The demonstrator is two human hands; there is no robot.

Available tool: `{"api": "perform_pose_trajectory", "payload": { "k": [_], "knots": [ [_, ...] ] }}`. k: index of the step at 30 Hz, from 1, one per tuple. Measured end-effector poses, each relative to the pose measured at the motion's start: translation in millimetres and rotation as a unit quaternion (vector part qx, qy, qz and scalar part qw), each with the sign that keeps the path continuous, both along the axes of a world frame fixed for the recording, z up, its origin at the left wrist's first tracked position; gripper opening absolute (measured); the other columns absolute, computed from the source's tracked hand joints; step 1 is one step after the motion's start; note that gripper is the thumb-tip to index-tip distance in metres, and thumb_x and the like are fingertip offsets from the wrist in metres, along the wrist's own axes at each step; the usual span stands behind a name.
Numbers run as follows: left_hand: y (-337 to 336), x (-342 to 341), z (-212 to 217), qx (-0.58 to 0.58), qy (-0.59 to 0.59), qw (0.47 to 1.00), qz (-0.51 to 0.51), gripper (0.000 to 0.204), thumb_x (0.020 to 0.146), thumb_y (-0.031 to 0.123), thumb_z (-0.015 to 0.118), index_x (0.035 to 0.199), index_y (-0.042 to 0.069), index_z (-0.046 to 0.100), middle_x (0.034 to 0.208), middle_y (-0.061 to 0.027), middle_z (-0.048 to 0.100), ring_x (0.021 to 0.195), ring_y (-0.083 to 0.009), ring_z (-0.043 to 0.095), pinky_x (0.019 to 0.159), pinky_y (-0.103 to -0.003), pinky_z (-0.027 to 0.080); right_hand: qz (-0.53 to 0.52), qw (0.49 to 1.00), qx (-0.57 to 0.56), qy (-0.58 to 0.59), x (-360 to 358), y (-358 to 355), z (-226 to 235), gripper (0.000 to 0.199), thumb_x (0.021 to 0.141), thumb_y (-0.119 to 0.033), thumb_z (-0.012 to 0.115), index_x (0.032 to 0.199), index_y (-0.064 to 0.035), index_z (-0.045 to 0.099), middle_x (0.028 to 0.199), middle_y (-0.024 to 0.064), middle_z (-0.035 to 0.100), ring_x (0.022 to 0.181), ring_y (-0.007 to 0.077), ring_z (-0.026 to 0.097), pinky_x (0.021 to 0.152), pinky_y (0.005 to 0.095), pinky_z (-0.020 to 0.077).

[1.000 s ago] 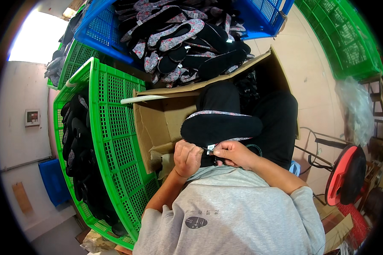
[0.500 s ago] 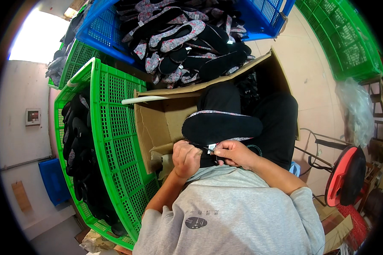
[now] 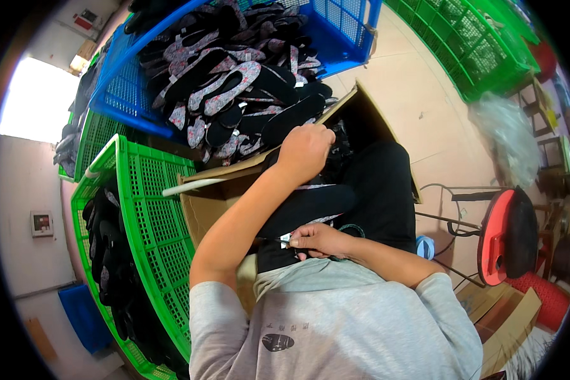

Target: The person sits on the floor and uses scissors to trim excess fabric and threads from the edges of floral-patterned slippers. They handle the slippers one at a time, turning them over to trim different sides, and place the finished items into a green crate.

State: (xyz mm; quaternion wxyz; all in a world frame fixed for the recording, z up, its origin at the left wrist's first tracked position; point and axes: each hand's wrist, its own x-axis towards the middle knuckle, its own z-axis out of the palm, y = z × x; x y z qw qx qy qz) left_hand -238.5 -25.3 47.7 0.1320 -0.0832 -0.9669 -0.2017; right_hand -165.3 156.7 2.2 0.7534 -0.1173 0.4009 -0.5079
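Note:
A slipper with a black sole (image 3: 310, 206) and floral trim lies sole up across my lap, partly covered by my left forearm. My left hand (image 3: 305, 152) is raised beyond it, above the open cardboard box (image 3: 386, 120). Its fingers are curled together; whatever is in them, if anything, is hidden. Close to my waist, my right hand (image 3: 320, 240) is closed with thumb and fingers pinched on a thin dark pointed thing (image 3: 271, 239), too small to name. A white label (image 3: 285, 240) shows at its fingertips, beside the slipper's near edge.
Floral and black slippers (image 3: 225, 88) fill a blue crate (image 3: 130, 101) ahead. Left stands a green crate (image 3: 155, 221) of black slippers, with a white rod (image 3: 190, 186) beside it. A red-and-black round stool seat (image 3: 506, 234) is at right; another green crate (image 3: 468, 44) stands far right.
My left hand has left my right hand and moved up and away, over the slipper to the box. The right hand keeps its pinch by the label. The whole view has shifted.

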Motion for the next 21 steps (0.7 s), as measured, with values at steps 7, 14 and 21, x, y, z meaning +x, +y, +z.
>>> {"api": "perform_pose_trajectory", "payload": {
  "k": [7,14,21],
  "knots": [
    [-10,-40,-34,0.066,-0.169,0.979,0.097,0.011,0.081,0.013,0.064,0.086,0.005,0.070,0.087,-0.0129,0.066,0.087,-0.0337,0.064,0.075,-0.044,0.050,0.022,0.998,-0.061,0.006,-10,13,-17,0.022,0.099,-0.024,0.062,0.110,-0.0050,0.063,0.078,0.0039,0.067,0.043,0.0024,0.034,0.039,0.0217,0.0249],
    [-33,16,-5,0.115,-0.185,0.968,0.125,0.025,0.083,0.020,0.067,0.105,0.007,0.066,0.093,-0.0112,0.066,0.087,-0.0283,0.065,0.078,-0.038,0.051,-0.013,0.986,-0.161,0.034,-28,30,-4,0.032,0.094,-0.013,0.067,0.124,-0.0051,0.059,0.081,0.0011,0.064,0.059,0.0010,0.048,0.047,0.0185,0.0324],
    [-5,146,53,0.102,-0.285,0.929,0.215,0.055,0.072,0.030,0.079,0.119,0.006,0.062,0.110,-0.0149,0.067,0.106,-0.0349,0.062,0.091,-0.041,0.049,-0.192,0.978,-0.078,-0.003,-43,57,-21,0.014,0.093,-0.006,0.060,0.107,-0.0025,0.059,0.076,0.0073,0.063,0.052,0.0073,0.047,0.048,0.0206,0.0383]
  ]
}}
